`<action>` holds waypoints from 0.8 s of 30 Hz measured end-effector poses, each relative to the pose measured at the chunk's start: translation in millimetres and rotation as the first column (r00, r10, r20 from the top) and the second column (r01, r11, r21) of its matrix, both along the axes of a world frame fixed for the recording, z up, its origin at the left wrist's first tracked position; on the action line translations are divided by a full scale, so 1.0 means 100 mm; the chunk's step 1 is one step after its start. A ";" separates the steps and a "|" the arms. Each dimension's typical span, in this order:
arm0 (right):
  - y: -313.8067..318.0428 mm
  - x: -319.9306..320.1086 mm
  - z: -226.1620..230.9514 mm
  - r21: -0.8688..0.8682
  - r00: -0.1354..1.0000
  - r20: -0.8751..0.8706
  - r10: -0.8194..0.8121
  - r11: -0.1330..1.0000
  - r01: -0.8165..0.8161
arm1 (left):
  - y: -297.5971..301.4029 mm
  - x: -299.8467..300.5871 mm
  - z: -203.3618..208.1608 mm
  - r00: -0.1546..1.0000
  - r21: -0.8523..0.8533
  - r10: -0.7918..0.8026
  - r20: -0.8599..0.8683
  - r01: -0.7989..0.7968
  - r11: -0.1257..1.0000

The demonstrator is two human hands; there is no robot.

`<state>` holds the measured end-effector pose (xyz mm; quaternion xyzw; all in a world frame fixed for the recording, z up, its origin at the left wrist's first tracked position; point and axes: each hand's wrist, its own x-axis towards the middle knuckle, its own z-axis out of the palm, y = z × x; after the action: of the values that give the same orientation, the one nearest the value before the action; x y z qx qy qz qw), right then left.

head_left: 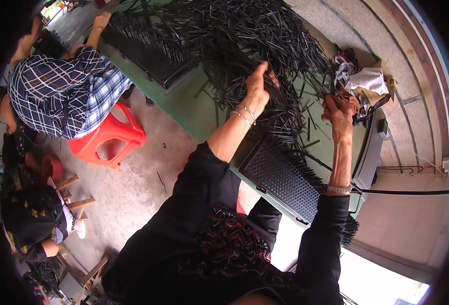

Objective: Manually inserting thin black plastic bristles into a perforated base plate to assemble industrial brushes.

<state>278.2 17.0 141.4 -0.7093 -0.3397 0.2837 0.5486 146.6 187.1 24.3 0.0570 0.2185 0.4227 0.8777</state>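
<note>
A big loose heap of thin black plastic sticks (245,30) covers the far part of the green table (184,109). My left hand (258,89) is over the near side of the heap, with its visible fingers apart; some fingertips are hidden against the dark sticks. Beside the heap's right edge is my right hand (339,113), fingers curled, close to crumpled wrappings; whatever it may hold is hidden. Between my forearms a black perforated tray (283,175) lies along the near table edge, with rows of sticks standing along its far side.
An open cardboard box (387,81) with crumpled silver and dark wrapping stands by the wall. To the left, a person in a checked shirt (64,96) sits on a red stool (107,140), near another black tray (148,53) with upright sticks. Another person (36,213) is lower left.
</note>
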 end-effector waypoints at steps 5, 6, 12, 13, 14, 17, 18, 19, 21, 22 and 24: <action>0.44 -0.35 -0.43 0.118 0.977 0.212 -0.002 0.993 -0.023 | -0.37 0.17 -0.20 0.970 0.103 -0.228 0.082 0.219 0.970; 0.52 -0.47 -0.48 0.083 0.948 0.317 0.027 0.995 -0.057 | -0.35 0.19 -0.31 0.973 0.106 -0.217 0.083 0.208 0.972; 0.52 -0.83 -0.86 -0.106 0.452 0.886 0.099 0.994 -0.010 | -0.42 0.01 -0.35 0.965 0.003 -0.259 0.042 0.259 0.966; 0.52 -0.84 -0.85 -0.107 0.451 0.887 0.100 0.994 -0.010 | -0.39 -0.02 -0.32 0.957 0.036 -0.243 0.160 0.241 0.970; 0.52 -0.84 -0.85 -0.093 0.317 0.943 0.098 0.995 -0.030 | -0.38 -0.06 -0.31 0.956 0.035 -0.244 0.161 0.242 0.970; 0.58 -0.90 -0.73 -0.082 0.372 0.919 0.129 0.987 -0.140 | -0.28 -0.15 -0.37 0.991 0.035 -0.125 0.038 0.124 0.992; 0.56 -0.81 -0.72 -0.074 0.547 0.820 0.167 0.980 -0.187 | -0.35 -0.15 -0.23 0.989 -0.018 -0.066 -0.129 0.064 0.998; 0.59 -0.85 -0.60 -0.026 0.687 0.701 0.189 0.970 -0.240 | -0.26 -0.25 -0.27 0.993 0.030 -0.050 -0.107 0.054 0.998; 0.53 -0.73 -0.50 -0.166 0.710 0.648 0.274 0.961 -0.219 | -0.04 -0.33 -0.23 0.994 -0.009 0.019 -0.105 -0.020 1.000; 0.51 -0.59 -0.52 -0.289 0.667 0.652 0.360 0.932 -0.219 | 0.02 -0.38 -0.18 0.991 0.015 0.031 -0.134 -0.029 0.999; 0.49 -0.57 -0.63 -0.489 0.716 0.359 0.599 0.774 -0.402 | 0.16 -0.49 -0.09 0.970 0.089 0.110 -0.215 -0.093 0.992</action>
<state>220.9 66.0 78.3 -0.7270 -0.5900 0.2918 0.1955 97.5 203.4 15.2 0.1264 0.2999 0.4665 0.8224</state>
